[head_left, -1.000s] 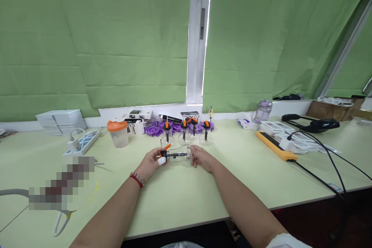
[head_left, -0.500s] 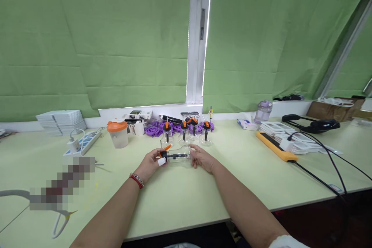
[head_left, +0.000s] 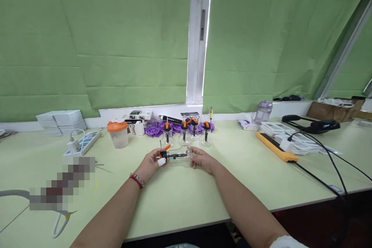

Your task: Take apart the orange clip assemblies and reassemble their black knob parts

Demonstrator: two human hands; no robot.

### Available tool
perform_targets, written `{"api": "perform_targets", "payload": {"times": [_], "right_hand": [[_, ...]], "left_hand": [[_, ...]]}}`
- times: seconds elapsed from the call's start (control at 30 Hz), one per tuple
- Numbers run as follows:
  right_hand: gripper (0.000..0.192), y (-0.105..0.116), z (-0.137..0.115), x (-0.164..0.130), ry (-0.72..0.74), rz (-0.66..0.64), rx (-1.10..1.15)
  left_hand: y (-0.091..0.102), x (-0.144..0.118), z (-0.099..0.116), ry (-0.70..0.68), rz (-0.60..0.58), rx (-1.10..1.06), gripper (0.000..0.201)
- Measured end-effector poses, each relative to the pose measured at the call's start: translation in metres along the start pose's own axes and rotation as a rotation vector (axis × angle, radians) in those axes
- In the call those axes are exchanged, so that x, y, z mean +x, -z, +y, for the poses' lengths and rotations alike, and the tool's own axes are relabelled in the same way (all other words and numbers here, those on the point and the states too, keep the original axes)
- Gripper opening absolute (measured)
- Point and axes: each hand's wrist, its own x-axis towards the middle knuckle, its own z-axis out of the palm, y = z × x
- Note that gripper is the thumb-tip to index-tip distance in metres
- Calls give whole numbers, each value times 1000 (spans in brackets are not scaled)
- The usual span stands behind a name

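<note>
Clear plastic is what I hold: a small bottle [head_left: 178, 156] lying sideways just above the table [head_left: 180, 197], between my two hands. My left hand [head_left: 151, 162] is closed on its black and orange cap end, and my right hand [head_left: 200, 158] is closed on the bottom end. Since a second ago almost nothing moved; the bottle sits a tiny bit higher, and my grip looks the same. Four more bottles [head_left: 186, 132] stand upright behind it.

right hand [head_left: 202, 159] shifted slightly along clear bottle [head_left: 178, 156], apparently turning it
</note>
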Motion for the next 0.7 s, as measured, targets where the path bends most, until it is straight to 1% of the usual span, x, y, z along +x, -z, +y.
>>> {"api": "perform_targets", "payload": {"times": [0.1, 0.23, 0.33, 0.47, 0.5, 0.63, 0.7], "right_hand": [[60, 0, 1, 1, -17, 57, -1], [52, -1, 2, 3, -23, 75, -16], [50, -1, 3, 3, -27, 75, -15], [48, -1, 2, 1, -5, 36, -8], [49, 0, 2, 1, 0, 33, -12], [63, 0, 1, 0, -4, 69, -30], [63, 0, 1, 0, -6, 74, -37]], "left_hand": [[0, 0, 0, -2, 0, 4, 52], [0, 0, 0, -6, -1, 6, 53], [-1, 0, 1, -3, -3, 5, 53], [-1, 0, 2, -3, 2, 4, 51], [-1, 0, 1, -3, 2, 4, 51], [0, 1, -1, -1, -4, 7, 52], [1, 0, -1, -1, -8, 6, 52]]}}
